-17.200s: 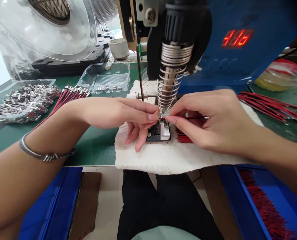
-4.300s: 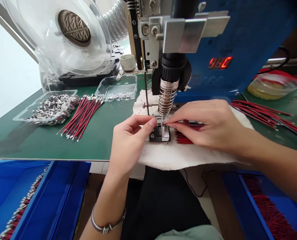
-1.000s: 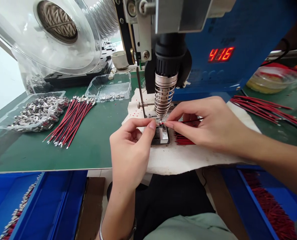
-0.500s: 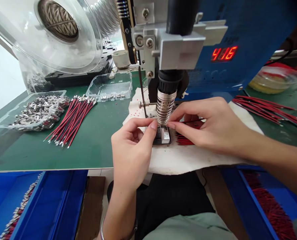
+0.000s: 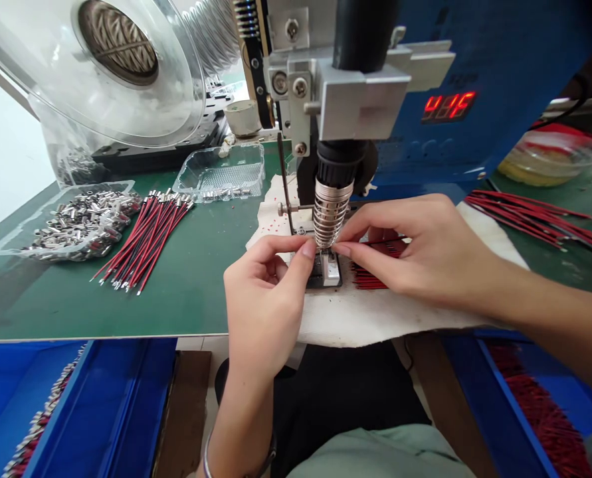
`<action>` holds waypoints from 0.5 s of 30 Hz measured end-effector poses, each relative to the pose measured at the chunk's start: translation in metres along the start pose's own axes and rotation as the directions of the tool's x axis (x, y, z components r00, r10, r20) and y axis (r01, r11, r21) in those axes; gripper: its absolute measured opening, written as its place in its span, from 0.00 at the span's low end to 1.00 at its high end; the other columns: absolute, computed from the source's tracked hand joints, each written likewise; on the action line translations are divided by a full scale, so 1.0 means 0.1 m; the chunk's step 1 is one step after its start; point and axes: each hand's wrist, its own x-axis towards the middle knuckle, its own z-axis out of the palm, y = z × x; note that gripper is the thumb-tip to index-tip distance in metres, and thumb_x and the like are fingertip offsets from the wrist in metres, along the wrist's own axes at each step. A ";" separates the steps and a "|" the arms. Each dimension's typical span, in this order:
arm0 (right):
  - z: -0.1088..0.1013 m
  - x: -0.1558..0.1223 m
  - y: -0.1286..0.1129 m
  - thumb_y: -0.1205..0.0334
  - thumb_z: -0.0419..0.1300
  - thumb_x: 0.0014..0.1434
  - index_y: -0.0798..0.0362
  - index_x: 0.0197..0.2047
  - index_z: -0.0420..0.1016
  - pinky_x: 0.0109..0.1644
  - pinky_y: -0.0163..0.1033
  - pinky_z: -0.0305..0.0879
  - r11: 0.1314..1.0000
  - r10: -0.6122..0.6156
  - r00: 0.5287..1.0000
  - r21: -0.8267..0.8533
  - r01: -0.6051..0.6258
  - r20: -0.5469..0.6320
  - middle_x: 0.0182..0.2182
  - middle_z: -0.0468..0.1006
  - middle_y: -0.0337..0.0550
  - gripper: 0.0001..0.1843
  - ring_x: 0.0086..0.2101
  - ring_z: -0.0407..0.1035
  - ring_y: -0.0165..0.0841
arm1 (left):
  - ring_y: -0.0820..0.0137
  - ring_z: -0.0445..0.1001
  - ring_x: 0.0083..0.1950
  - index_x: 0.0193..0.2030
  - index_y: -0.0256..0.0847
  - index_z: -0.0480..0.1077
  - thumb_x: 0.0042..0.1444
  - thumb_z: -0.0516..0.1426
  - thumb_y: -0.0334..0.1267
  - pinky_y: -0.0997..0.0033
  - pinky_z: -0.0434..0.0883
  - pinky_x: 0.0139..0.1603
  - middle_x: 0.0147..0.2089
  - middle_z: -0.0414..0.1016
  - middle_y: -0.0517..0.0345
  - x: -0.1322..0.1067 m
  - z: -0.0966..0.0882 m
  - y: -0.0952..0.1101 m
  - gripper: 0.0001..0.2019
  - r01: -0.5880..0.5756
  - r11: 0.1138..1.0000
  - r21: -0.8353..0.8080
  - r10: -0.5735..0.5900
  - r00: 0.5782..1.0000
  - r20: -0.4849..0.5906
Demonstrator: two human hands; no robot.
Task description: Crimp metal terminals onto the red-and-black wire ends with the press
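Green worktop (image 5: 191, 292) partly covered at its front edge by an off-white cloth (image 5: 355, 322). On the cloth, a black base plate (image 5: 314, 277) is set, with a bright metal block (image 5: 331, 271) mounted on it. Both hands are brought in from either side, to just below a coiled spring (image 5: 332, 209) fitted around the lower end of the machine head.

Left hand (image 5: 263, 302): thumb and forefinger closed into a narrow pinch beside the spring's lower end; whether a part is gripped cannot be told, as the fingertips hide it. A metal bracelet (image 5: 206, 458) is worn on the wrist.

Right hand (image 5: 420, 245): thumb and forefinger pinched just right of the spring. A thin dark wire (image 5: 398, 239) is held there, its tail seen extending rightward behind the thumb; its working end is obscured at the spring. Below this hand, a row of red and black wires (image 5: 369, 279) is laid on the cloth.

On the left of the worktop, a clear tray (image 5: 6, 247) is filled with small metal cylinders (image 5: 84, 222); a fanned bundle (image 5: 143, 242) of red and black wires, tipped with metal at the far end, is placed beside it. Red digits are shown on the display (image 5: 448, 106) of the blue housing (image 5: 420, 156), the last incompletely formed.
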 end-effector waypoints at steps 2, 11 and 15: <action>0.00 0.00 0.00 0.67 0.68 0.76 0.49 0.42 0.89 0.35 0.44 0.69 1.000 -0.006 1.000 -0.004 0.006 0.006 0.27 0.85 0.34 0.09 0.21 0.67 0.30 | 0.76 0.57 0.26 0.39 0.45 0.93 0.68 0.76 0.39 0.72 0.51 0.26 0.25 0.66 0.63 0.00 0.00 0.00 0.05 0.001 1.000 0.002 -0.001 1.000 0.001; 0.00 -0.01 -0.01 0.66 0.69 0.76 0.48 0.41 0.89 0.33 0.44 0.68 1.000 0.019 1.000 -0.002 -0.019 0.004 0.28 0.86 0.35 0.09 0.22 0.69 0.31 | 0.75 0.58 0.27 0.39 0.45 0.92 0.69 0.76 0.38 0.73 0.53 0.26 0.26 0.66 0.62 0.00 0.00 0.00 0.05 0.007 1.000 0.016 -0.007 1.000 0.005; 0.00 -0.01 -0.02 0.66 0.69 0.76 0.48 0.41 0.89 0.33 0.44 0.68 0.999 0.041 0.999 0.002 -0.041 0.014 0.29 0.87 0.35 0.09 0.22 0.70 0.31 | 0.75 0.58 0.27 0.39 0.45 0.92 0.70 0.76 0.37 0.72 0.54 0.26 0.26 0.66 0.63 0.00 0.00 0.00 0.05 0.008 1.000 0.024 -0.009 1.000 0.007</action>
